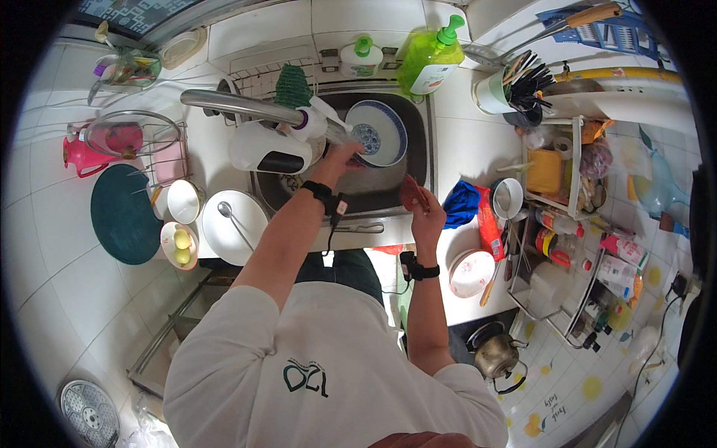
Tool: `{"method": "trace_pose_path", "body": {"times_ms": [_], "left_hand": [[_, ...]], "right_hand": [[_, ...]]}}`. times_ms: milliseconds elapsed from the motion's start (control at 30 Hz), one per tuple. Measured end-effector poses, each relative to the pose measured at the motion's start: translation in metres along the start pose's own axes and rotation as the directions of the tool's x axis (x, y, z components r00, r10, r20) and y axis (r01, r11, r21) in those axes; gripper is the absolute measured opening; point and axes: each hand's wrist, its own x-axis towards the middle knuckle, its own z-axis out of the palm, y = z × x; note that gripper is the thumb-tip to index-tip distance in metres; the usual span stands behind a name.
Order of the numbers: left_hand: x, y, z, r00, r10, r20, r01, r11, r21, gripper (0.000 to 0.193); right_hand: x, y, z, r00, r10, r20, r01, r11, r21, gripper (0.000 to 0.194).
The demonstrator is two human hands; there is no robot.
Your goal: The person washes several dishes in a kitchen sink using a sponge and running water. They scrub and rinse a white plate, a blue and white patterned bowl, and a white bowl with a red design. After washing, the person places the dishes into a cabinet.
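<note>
My left hand (343, 158) holds the near-left rim of a white bowl with a blue pattern (386, 120), tilted in the sink. Water runs from the white head of the faucet (313, 120) towards the bowl and my fingers. My right hand (427, 211) pinches a reddish-brown scouring pad (410, 191) above the sink's right front edge. The pad is apart from the bowl. Around them is the dark metal basin of the sink (367, 193). Some of my left fingers are hidden by the bowl's rim.
A white plate with a spoon (235, 238) and a small bowl (185, 201) stand left of the sink. Behind it are a green soap bottle (428, 61) and a white pump bottle (361, 59). To the right lie a blue cloth (461, 206) and stacked dishes (471, 273).
</note>
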Motion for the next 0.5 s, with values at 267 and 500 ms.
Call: {"method": "trace_pose_path", "body": {"times_ms": [267, 500], "left_hand": [[-0.011, 0.000, 0.011, 0.997, 0.012, -0.071, -0.026, 0.981, -0.194, 0.038], [-0.066, 0.016, -0.003, 0.954, 0.150, -0.261, -0.102, 0.976, 0.191, 0.064]], "right_hand": [[0.034, -0.021, 0.018, 0.996, -0.075, -0.038, 0.071, 0.992, -0.106, 0.027], [0.068, -0.022, 0.094, 0.788, -0.019, 0.615, 0.340, 0.846, -0.410, 0.032]]}}
